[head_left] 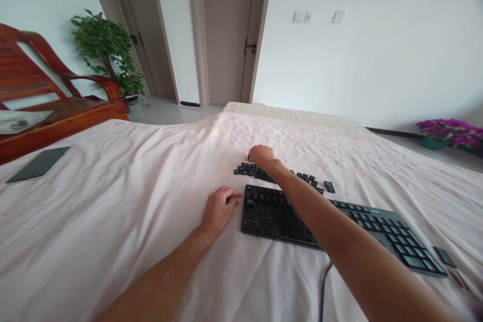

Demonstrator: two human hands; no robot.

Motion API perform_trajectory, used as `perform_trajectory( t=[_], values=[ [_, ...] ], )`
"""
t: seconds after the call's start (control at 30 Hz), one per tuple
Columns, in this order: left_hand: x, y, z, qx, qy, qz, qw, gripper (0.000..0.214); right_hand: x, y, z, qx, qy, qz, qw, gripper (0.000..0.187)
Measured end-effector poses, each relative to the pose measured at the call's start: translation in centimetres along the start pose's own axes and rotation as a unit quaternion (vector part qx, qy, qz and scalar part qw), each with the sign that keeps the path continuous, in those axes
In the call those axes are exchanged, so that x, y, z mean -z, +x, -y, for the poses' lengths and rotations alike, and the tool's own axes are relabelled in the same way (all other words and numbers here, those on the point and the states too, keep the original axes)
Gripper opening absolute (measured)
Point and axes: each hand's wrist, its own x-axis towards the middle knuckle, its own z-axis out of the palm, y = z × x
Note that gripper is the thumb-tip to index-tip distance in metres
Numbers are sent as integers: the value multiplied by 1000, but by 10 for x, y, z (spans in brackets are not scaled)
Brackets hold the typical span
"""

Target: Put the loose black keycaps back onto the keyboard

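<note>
A black keyboard (pixel 381 226) lies on the pink cloth, many keycaps off its left part while its right side has most keys on. Just beyond its back edge, loose black keycaps (pixel 247 169) lie in a rough row, partly hidden by my right forearm. Over the left end of that row, my right hand (pixel 263 154) is closed, with a small dark keycap (pixel 249 157) showing at its fingertips. My left hand (pixel 222 207) rests on the cloth beside the keyboard's left edge, its index finger reaching toward the corner and its other fingers loosely bent, holding nothing.
A dark phone-like slab (pixel 39 164) lies on the far left of the cloth. One larger keycap (pixel 329 186) sits apart behind the keyboard, and a small dark piece (pixel 445 257) lies near its right end. The cable (pixel 323 287) runs toward me. A wooden bench (pixel 56 95) stands left.
</note>
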Motion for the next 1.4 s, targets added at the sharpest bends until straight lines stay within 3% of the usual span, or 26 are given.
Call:
perform_trajectory(
  t=[0.17, 0.37, 0.47, 0.57, 0.77, 1.4],
  values=[
    [-1, -2, -1, -1, 10, -10, 1000, 30, 10, -24, 0, 17, 29, -15, 999, 26],
    [-3, -3, 1, 5, 13, -5, 1000, 31, 7, -112, -10, 55, 182, -77, 979, 25],
    [-2, -4, 1, -5, 29, -7, 1000, 31, -1, -155, -11, 90, 181, -117, 972, 20],
    [-3, -4, 2, -19, 40, -14, 999, 30, -9, -180, -7, 124, 144, -138, 972, 18],
    [-3, -5, 3, -30, 42, -14, 999, 31, -9, -191, 3, 134, 35, -128, 982, 21],
    [-2, -4, 5, -42, 50, -4, 998, 31, -6, -206, 21, 152, -102, -96, 978, 18]
  ],
)
